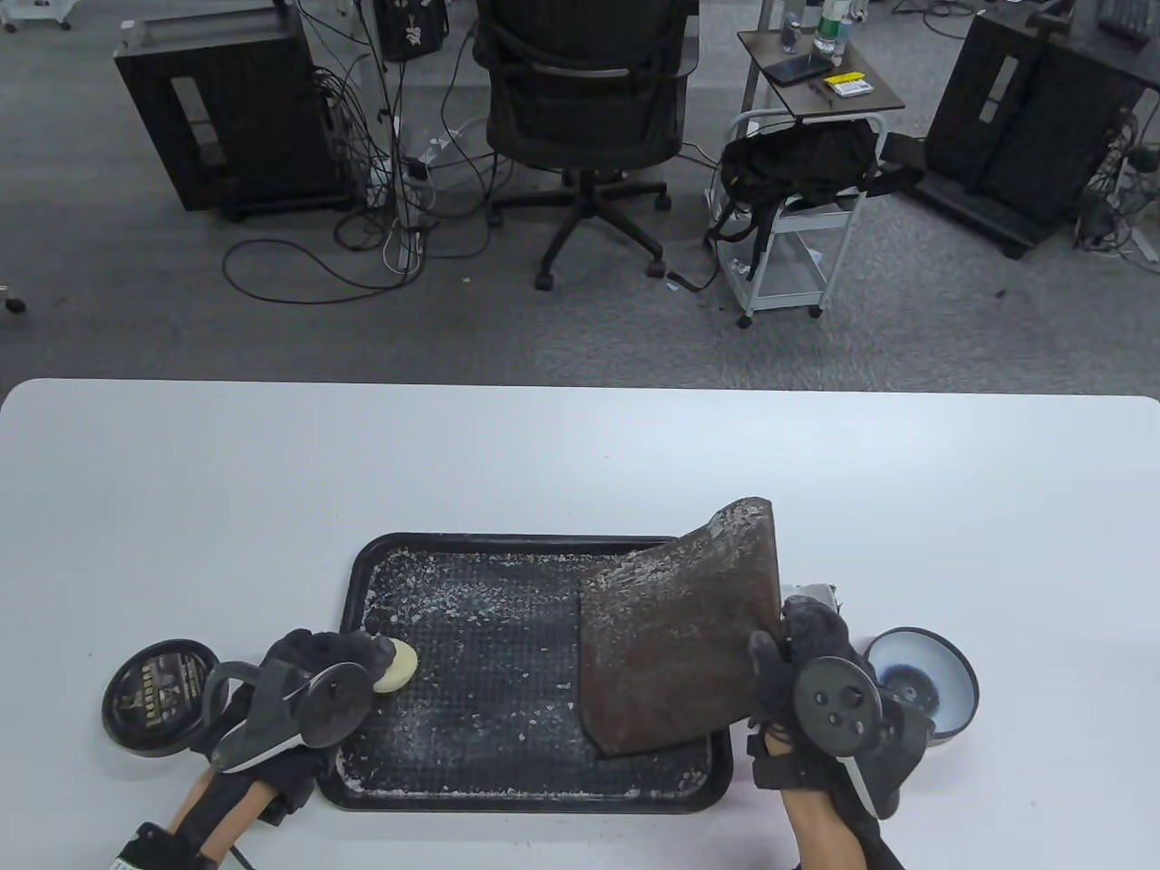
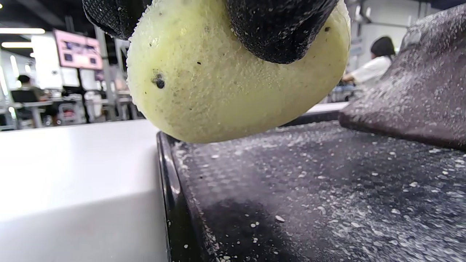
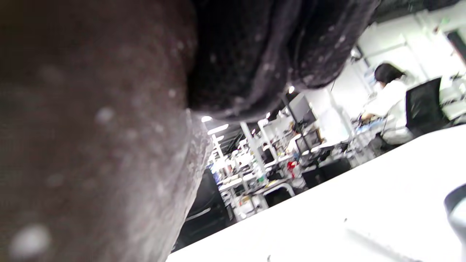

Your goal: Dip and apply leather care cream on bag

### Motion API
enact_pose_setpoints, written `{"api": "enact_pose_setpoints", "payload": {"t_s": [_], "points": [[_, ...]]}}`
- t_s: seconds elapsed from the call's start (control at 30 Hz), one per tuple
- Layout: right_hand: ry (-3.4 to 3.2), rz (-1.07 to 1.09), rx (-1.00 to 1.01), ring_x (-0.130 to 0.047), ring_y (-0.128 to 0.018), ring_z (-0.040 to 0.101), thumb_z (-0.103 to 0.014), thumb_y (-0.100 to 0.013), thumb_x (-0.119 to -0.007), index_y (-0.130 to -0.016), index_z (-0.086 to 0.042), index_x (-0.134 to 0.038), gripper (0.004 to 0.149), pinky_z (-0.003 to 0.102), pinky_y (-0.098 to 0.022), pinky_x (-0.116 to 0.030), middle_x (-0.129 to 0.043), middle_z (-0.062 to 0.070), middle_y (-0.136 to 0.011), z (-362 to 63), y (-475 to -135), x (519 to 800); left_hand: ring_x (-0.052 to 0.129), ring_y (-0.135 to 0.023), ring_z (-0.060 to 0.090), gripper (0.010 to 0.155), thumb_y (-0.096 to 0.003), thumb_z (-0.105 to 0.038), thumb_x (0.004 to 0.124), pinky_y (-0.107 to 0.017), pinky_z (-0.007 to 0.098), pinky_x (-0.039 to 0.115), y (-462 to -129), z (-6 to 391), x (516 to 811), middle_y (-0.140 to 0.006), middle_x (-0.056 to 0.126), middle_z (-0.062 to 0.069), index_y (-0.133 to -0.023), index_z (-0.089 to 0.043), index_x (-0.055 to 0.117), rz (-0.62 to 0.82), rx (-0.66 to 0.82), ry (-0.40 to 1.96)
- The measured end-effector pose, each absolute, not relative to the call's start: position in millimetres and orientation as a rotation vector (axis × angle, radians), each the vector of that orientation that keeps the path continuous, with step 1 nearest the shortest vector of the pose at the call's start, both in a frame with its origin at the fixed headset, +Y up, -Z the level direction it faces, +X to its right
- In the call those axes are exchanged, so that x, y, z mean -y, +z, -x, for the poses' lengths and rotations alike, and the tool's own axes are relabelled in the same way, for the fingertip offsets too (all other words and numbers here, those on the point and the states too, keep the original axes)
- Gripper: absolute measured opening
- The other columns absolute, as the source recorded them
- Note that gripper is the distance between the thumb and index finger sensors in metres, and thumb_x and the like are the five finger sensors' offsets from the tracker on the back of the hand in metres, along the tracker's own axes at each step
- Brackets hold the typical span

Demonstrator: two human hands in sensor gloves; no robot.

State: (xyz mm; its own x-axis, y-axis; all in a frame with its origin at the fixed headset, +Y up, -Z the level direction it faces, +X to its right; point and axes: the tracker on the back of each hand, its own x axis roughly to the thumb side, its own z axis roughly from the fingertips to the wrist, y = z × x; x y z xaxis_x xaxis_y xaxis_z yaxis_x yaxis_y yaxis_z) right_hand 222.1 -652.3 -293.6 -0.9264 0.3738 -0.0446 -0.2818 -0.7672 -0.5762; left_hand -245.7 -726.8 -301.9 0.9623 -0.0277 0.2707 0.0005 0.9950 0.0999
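Bag (image 1: 675, 625): brown leather, flecked white, at the right end of the tray; its near edge sits on the tray floor, its long axis runs from the person toward the table's far side, and its far right corner is lifted and curls upward.
Table (image 1: 580, 453): white, holding everything below.
Tray (image 1: 453, 788): black, rectangular, long side left to right, floor scattered with white flakes.
Right hand (image 1: 807, 671): gloved, at the bag's right edge; thumb and fingers pinch that edge and hold the bag propped up. The bag lies left of and beyond this hand.
Left hand (image 1: 317, 671): gloved, at the tray's left rim, well apart from the bag; fingers curl round the sponge.
Cream tin (image 1: 163, 698): round, black, on the table just left of the left hand.
Bowl (image 1: 924, 675): blue and white, on the table just right of the right hand.
Sponge (image 2: 233, 83): pale yellow, rounded, held just above the tray's left edge.
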Motion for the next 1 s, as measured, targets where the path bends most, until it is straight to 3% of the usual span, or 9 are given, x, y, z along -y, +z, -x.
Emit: {"api": "enact_pose_setpoints", "payload": {"t_s": [0.33, 0.77, 1.0], "points": [[2.694, 0.287, 1.007, -0.104, -0.037, 0.015, -0.036, -0.032, -0.093, -0.058, -0.009, -0.092, 0.037, 0.044, -0.051, -0.085, -0.091, 0.005, -0.082, -240, -282, 635, 0.089, -0.084, 0.024, 0.052, -0.036, -0.03, 0.082, -0.069, 0.05, 0.069, -301, 248, 722, -0.091, 0.088, -0.005, -0.088, -0.036, 0.076, -0.124, 0.255, -0.045], [2.531, 0.097, 1.14, -0.105, -0.044, 0.015, -0.037, -0.034, -0.092, -0.062, -0.011, -0.092, 0.039, 0.045, -0.056, -0.083, -0.088, 0.003, -0.086, -225, -270, 629, 0.089, -0.084, 0.024, 0.053, -0.0362, -0.03, 0.082, -0.07, 0.05, 0.069, -303, 256, 718, -0.091, 0.087, -0.005, -0.088, -0.036, 0.076, -0.132, 0.238, -0.028], [2.362, -0.019, 1.036, -0.102, -0.05, 0.018, -0.037, -0.038, -0.087, -0.069, -0.009, -0.089, 0.042, 0.047, -0.059, -0.079, -0.083, 0.006, -0.091, -214, -269, 631, 0.089, -0.084, 0.024, 0.053, -0.0363, -0.03, 0.082, -0.07, 0.051, 0.068, -304, 258, 717, -0.091, 0.087, -0.005, -0.088, -0.036, 0.076, -0.131, 0.238, -0.001]]}}
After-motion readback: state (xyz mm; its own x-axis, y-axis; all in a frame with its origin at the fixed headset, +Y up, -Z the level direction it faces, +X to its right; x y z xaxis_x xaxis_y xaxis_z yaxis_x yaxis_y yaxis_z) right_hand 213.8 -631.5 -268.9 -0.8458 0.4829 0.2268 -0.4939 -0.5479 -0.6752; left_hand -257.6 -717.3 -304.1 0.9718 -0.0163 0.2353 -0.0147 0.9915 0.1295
